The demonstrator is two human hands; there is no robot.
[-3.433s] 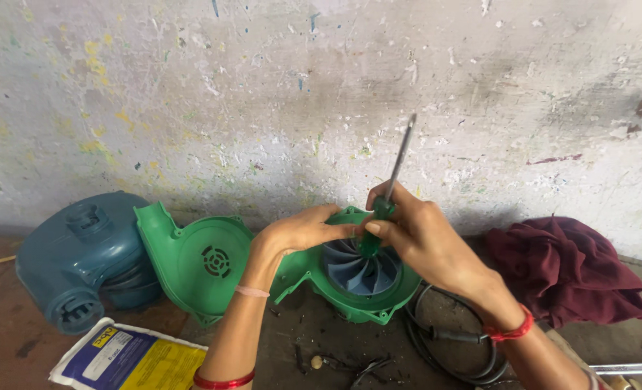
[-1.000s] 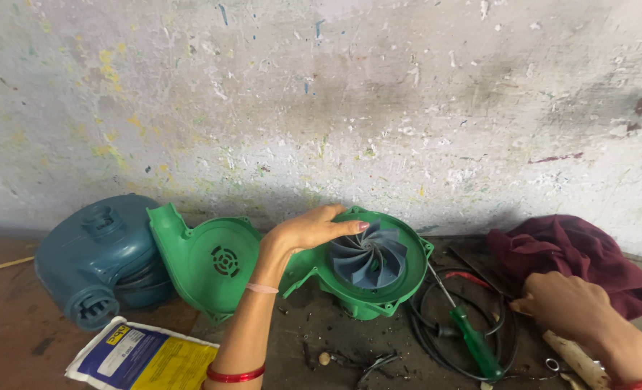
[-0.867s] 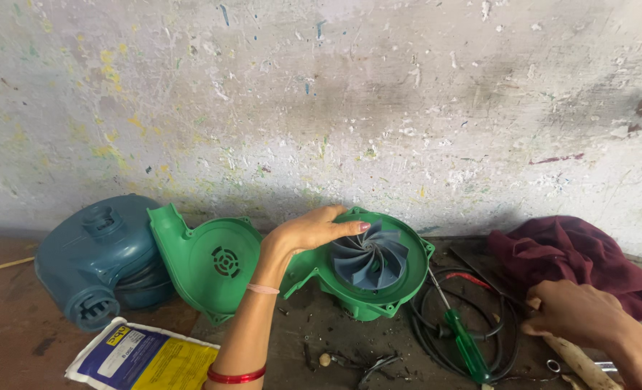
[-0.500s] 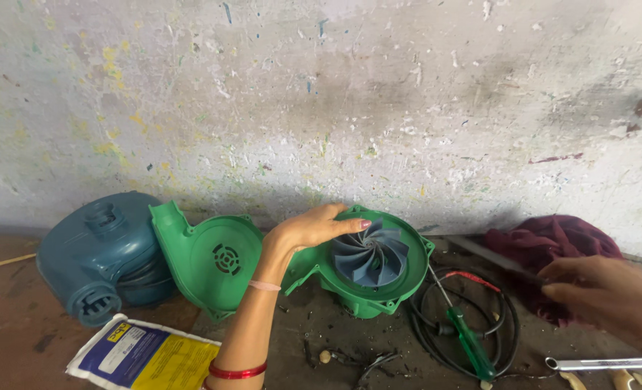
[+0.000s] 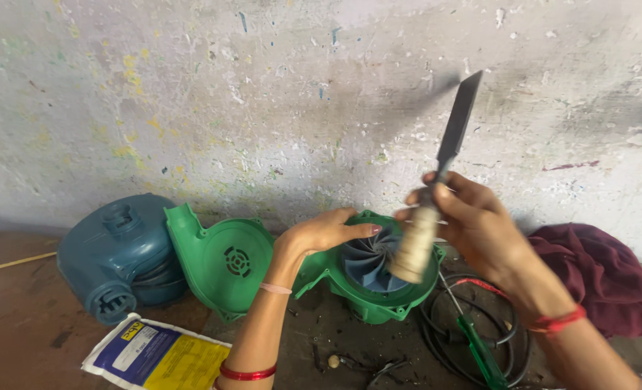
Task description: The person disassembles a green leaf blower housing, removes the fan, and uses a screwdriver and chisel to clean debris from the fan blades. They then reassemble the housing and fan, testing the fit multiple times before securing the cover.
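My left hand (image 5: pixel 319 235) rests on the rim of a green blower housing (image 5: pixel 350 292), steadying it; a grey-blue impeller (image 5: pixel 368 263) sits inside. My right hand (image 5: pixel 472 220) grips a tool with a pale wooden handle (image 5: pixel 415 242) and a flat dark blade (image 5: pixel 458 123). The blade points up toward the wall and the handle end hangs just over the impeller. A green-handled screwdriver (image 5: pixel 479 350) lies on the bench to the right of the housing.
A detached green cover (image 5: pixel 220 260) leans left of the housing, beside a blue blower body (image 5: pixel 119 256). A blue and yellow packet (image 5: pixel 158 354) lies in front. Black and red cables (image 5: pixel 479 332) coil at the right, by a maroon cloth (image 5: pixel 602 278). A stained wall stands behind.
My right hand put down the green screwdriver, reached to the right, and came back holding the wooden-handled tool over the impeller. The left hand stayed on the housing.
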